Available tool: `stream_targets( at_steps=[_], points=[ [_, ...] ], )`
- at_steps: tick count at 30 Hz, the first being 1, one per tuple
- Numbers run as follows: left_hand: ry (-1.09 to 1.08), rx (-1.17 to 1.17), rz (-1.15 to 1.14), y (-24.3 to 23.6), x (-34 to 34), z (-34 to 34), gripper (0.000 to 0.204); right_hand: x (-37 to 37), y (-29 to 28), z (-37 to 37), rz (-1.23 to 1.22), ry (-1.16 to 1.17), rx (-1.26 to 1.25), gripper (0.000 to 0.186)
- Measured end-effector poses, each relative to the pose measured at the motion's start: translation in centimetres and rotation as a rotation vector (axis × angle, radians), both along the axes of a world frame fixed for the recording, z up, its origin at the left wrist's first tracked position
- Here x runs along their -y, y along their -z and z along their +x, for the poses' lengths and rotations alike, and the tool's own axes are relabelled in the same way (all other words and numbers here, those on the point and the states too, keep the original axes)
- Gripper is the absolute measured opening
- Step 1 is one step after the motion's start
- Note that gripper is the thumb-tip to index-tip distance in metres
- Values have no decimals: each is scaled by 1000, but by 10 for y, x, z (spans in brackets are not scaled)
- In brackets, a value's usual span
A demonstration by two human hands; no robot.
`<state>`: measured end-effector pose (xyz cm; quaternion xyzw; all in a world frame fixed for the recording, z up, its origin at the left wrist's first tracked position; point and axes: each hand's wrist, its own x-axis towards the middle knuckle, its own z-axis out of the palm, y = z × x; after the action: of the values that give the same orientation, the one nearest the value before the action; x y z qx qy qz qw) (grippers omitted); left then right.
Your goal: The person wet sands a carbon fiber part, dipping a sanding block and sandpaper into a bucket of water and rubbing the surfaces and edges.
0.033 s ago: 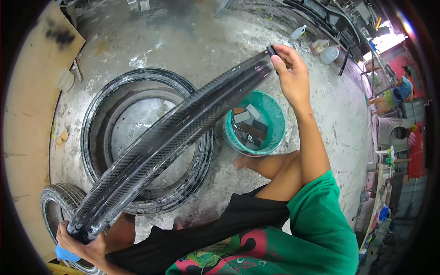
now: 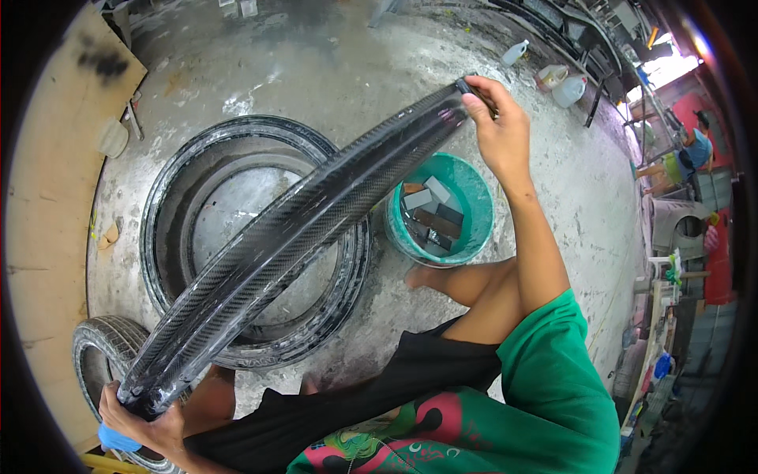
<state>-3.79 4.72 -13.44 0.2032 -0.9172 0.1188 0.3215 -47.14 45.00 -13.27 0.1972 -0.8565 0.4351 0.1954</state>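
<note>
A long, glossy black carbon-fibre piece [image 2: 304,217] slants across my view from lower left to upper right, over a large black tyre [image 2: 162,213] lying flat on the floor. My left hand [image 2: 142,426] is closed round its lower-left end; something blue [image 2: 114,438] shows under that hand, too hidden to name. My right hand [image 2: 499,134] grips the narrow upper-right end, thumb on the top face. Below that end stands a teal bucket [image 2: 472,207] holding several grey, dark and brown rectangular blocks [image 2: 418,197]. A smaller tyre [image 2: 103,332] is behind my left hand.
A plywood board [image 2: 55,237] lines the left. Plastic jugs [image 2: 568,91] and long black parts [image 2: 576,35] lie at the upper right. Another person [image 2: 687,154] works at the far right, near racks and clutter [image 2: 663,300]. My bare legs and foot [image 2: 426,276] are beside the bucket.
The upper-right end of the piece and my right hand have shifted very slightly up and left. Both hands still hold the piece.
</note>
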Motion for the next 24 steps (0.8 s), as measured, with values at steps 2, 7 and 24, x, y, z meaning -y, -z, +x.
stream_targets(
  at_steps=[2,7,24],
  points=[
    [6,6,-6,1,0,0,86,6,8,-2,83,40,7,26],
    [-11,4,-7,5,5,2,84,16,13,19,420,32,-392,38],
    [52,-41,-39,19,29,31,87,38,9,28,632,-313,-632,72]
  ],
)
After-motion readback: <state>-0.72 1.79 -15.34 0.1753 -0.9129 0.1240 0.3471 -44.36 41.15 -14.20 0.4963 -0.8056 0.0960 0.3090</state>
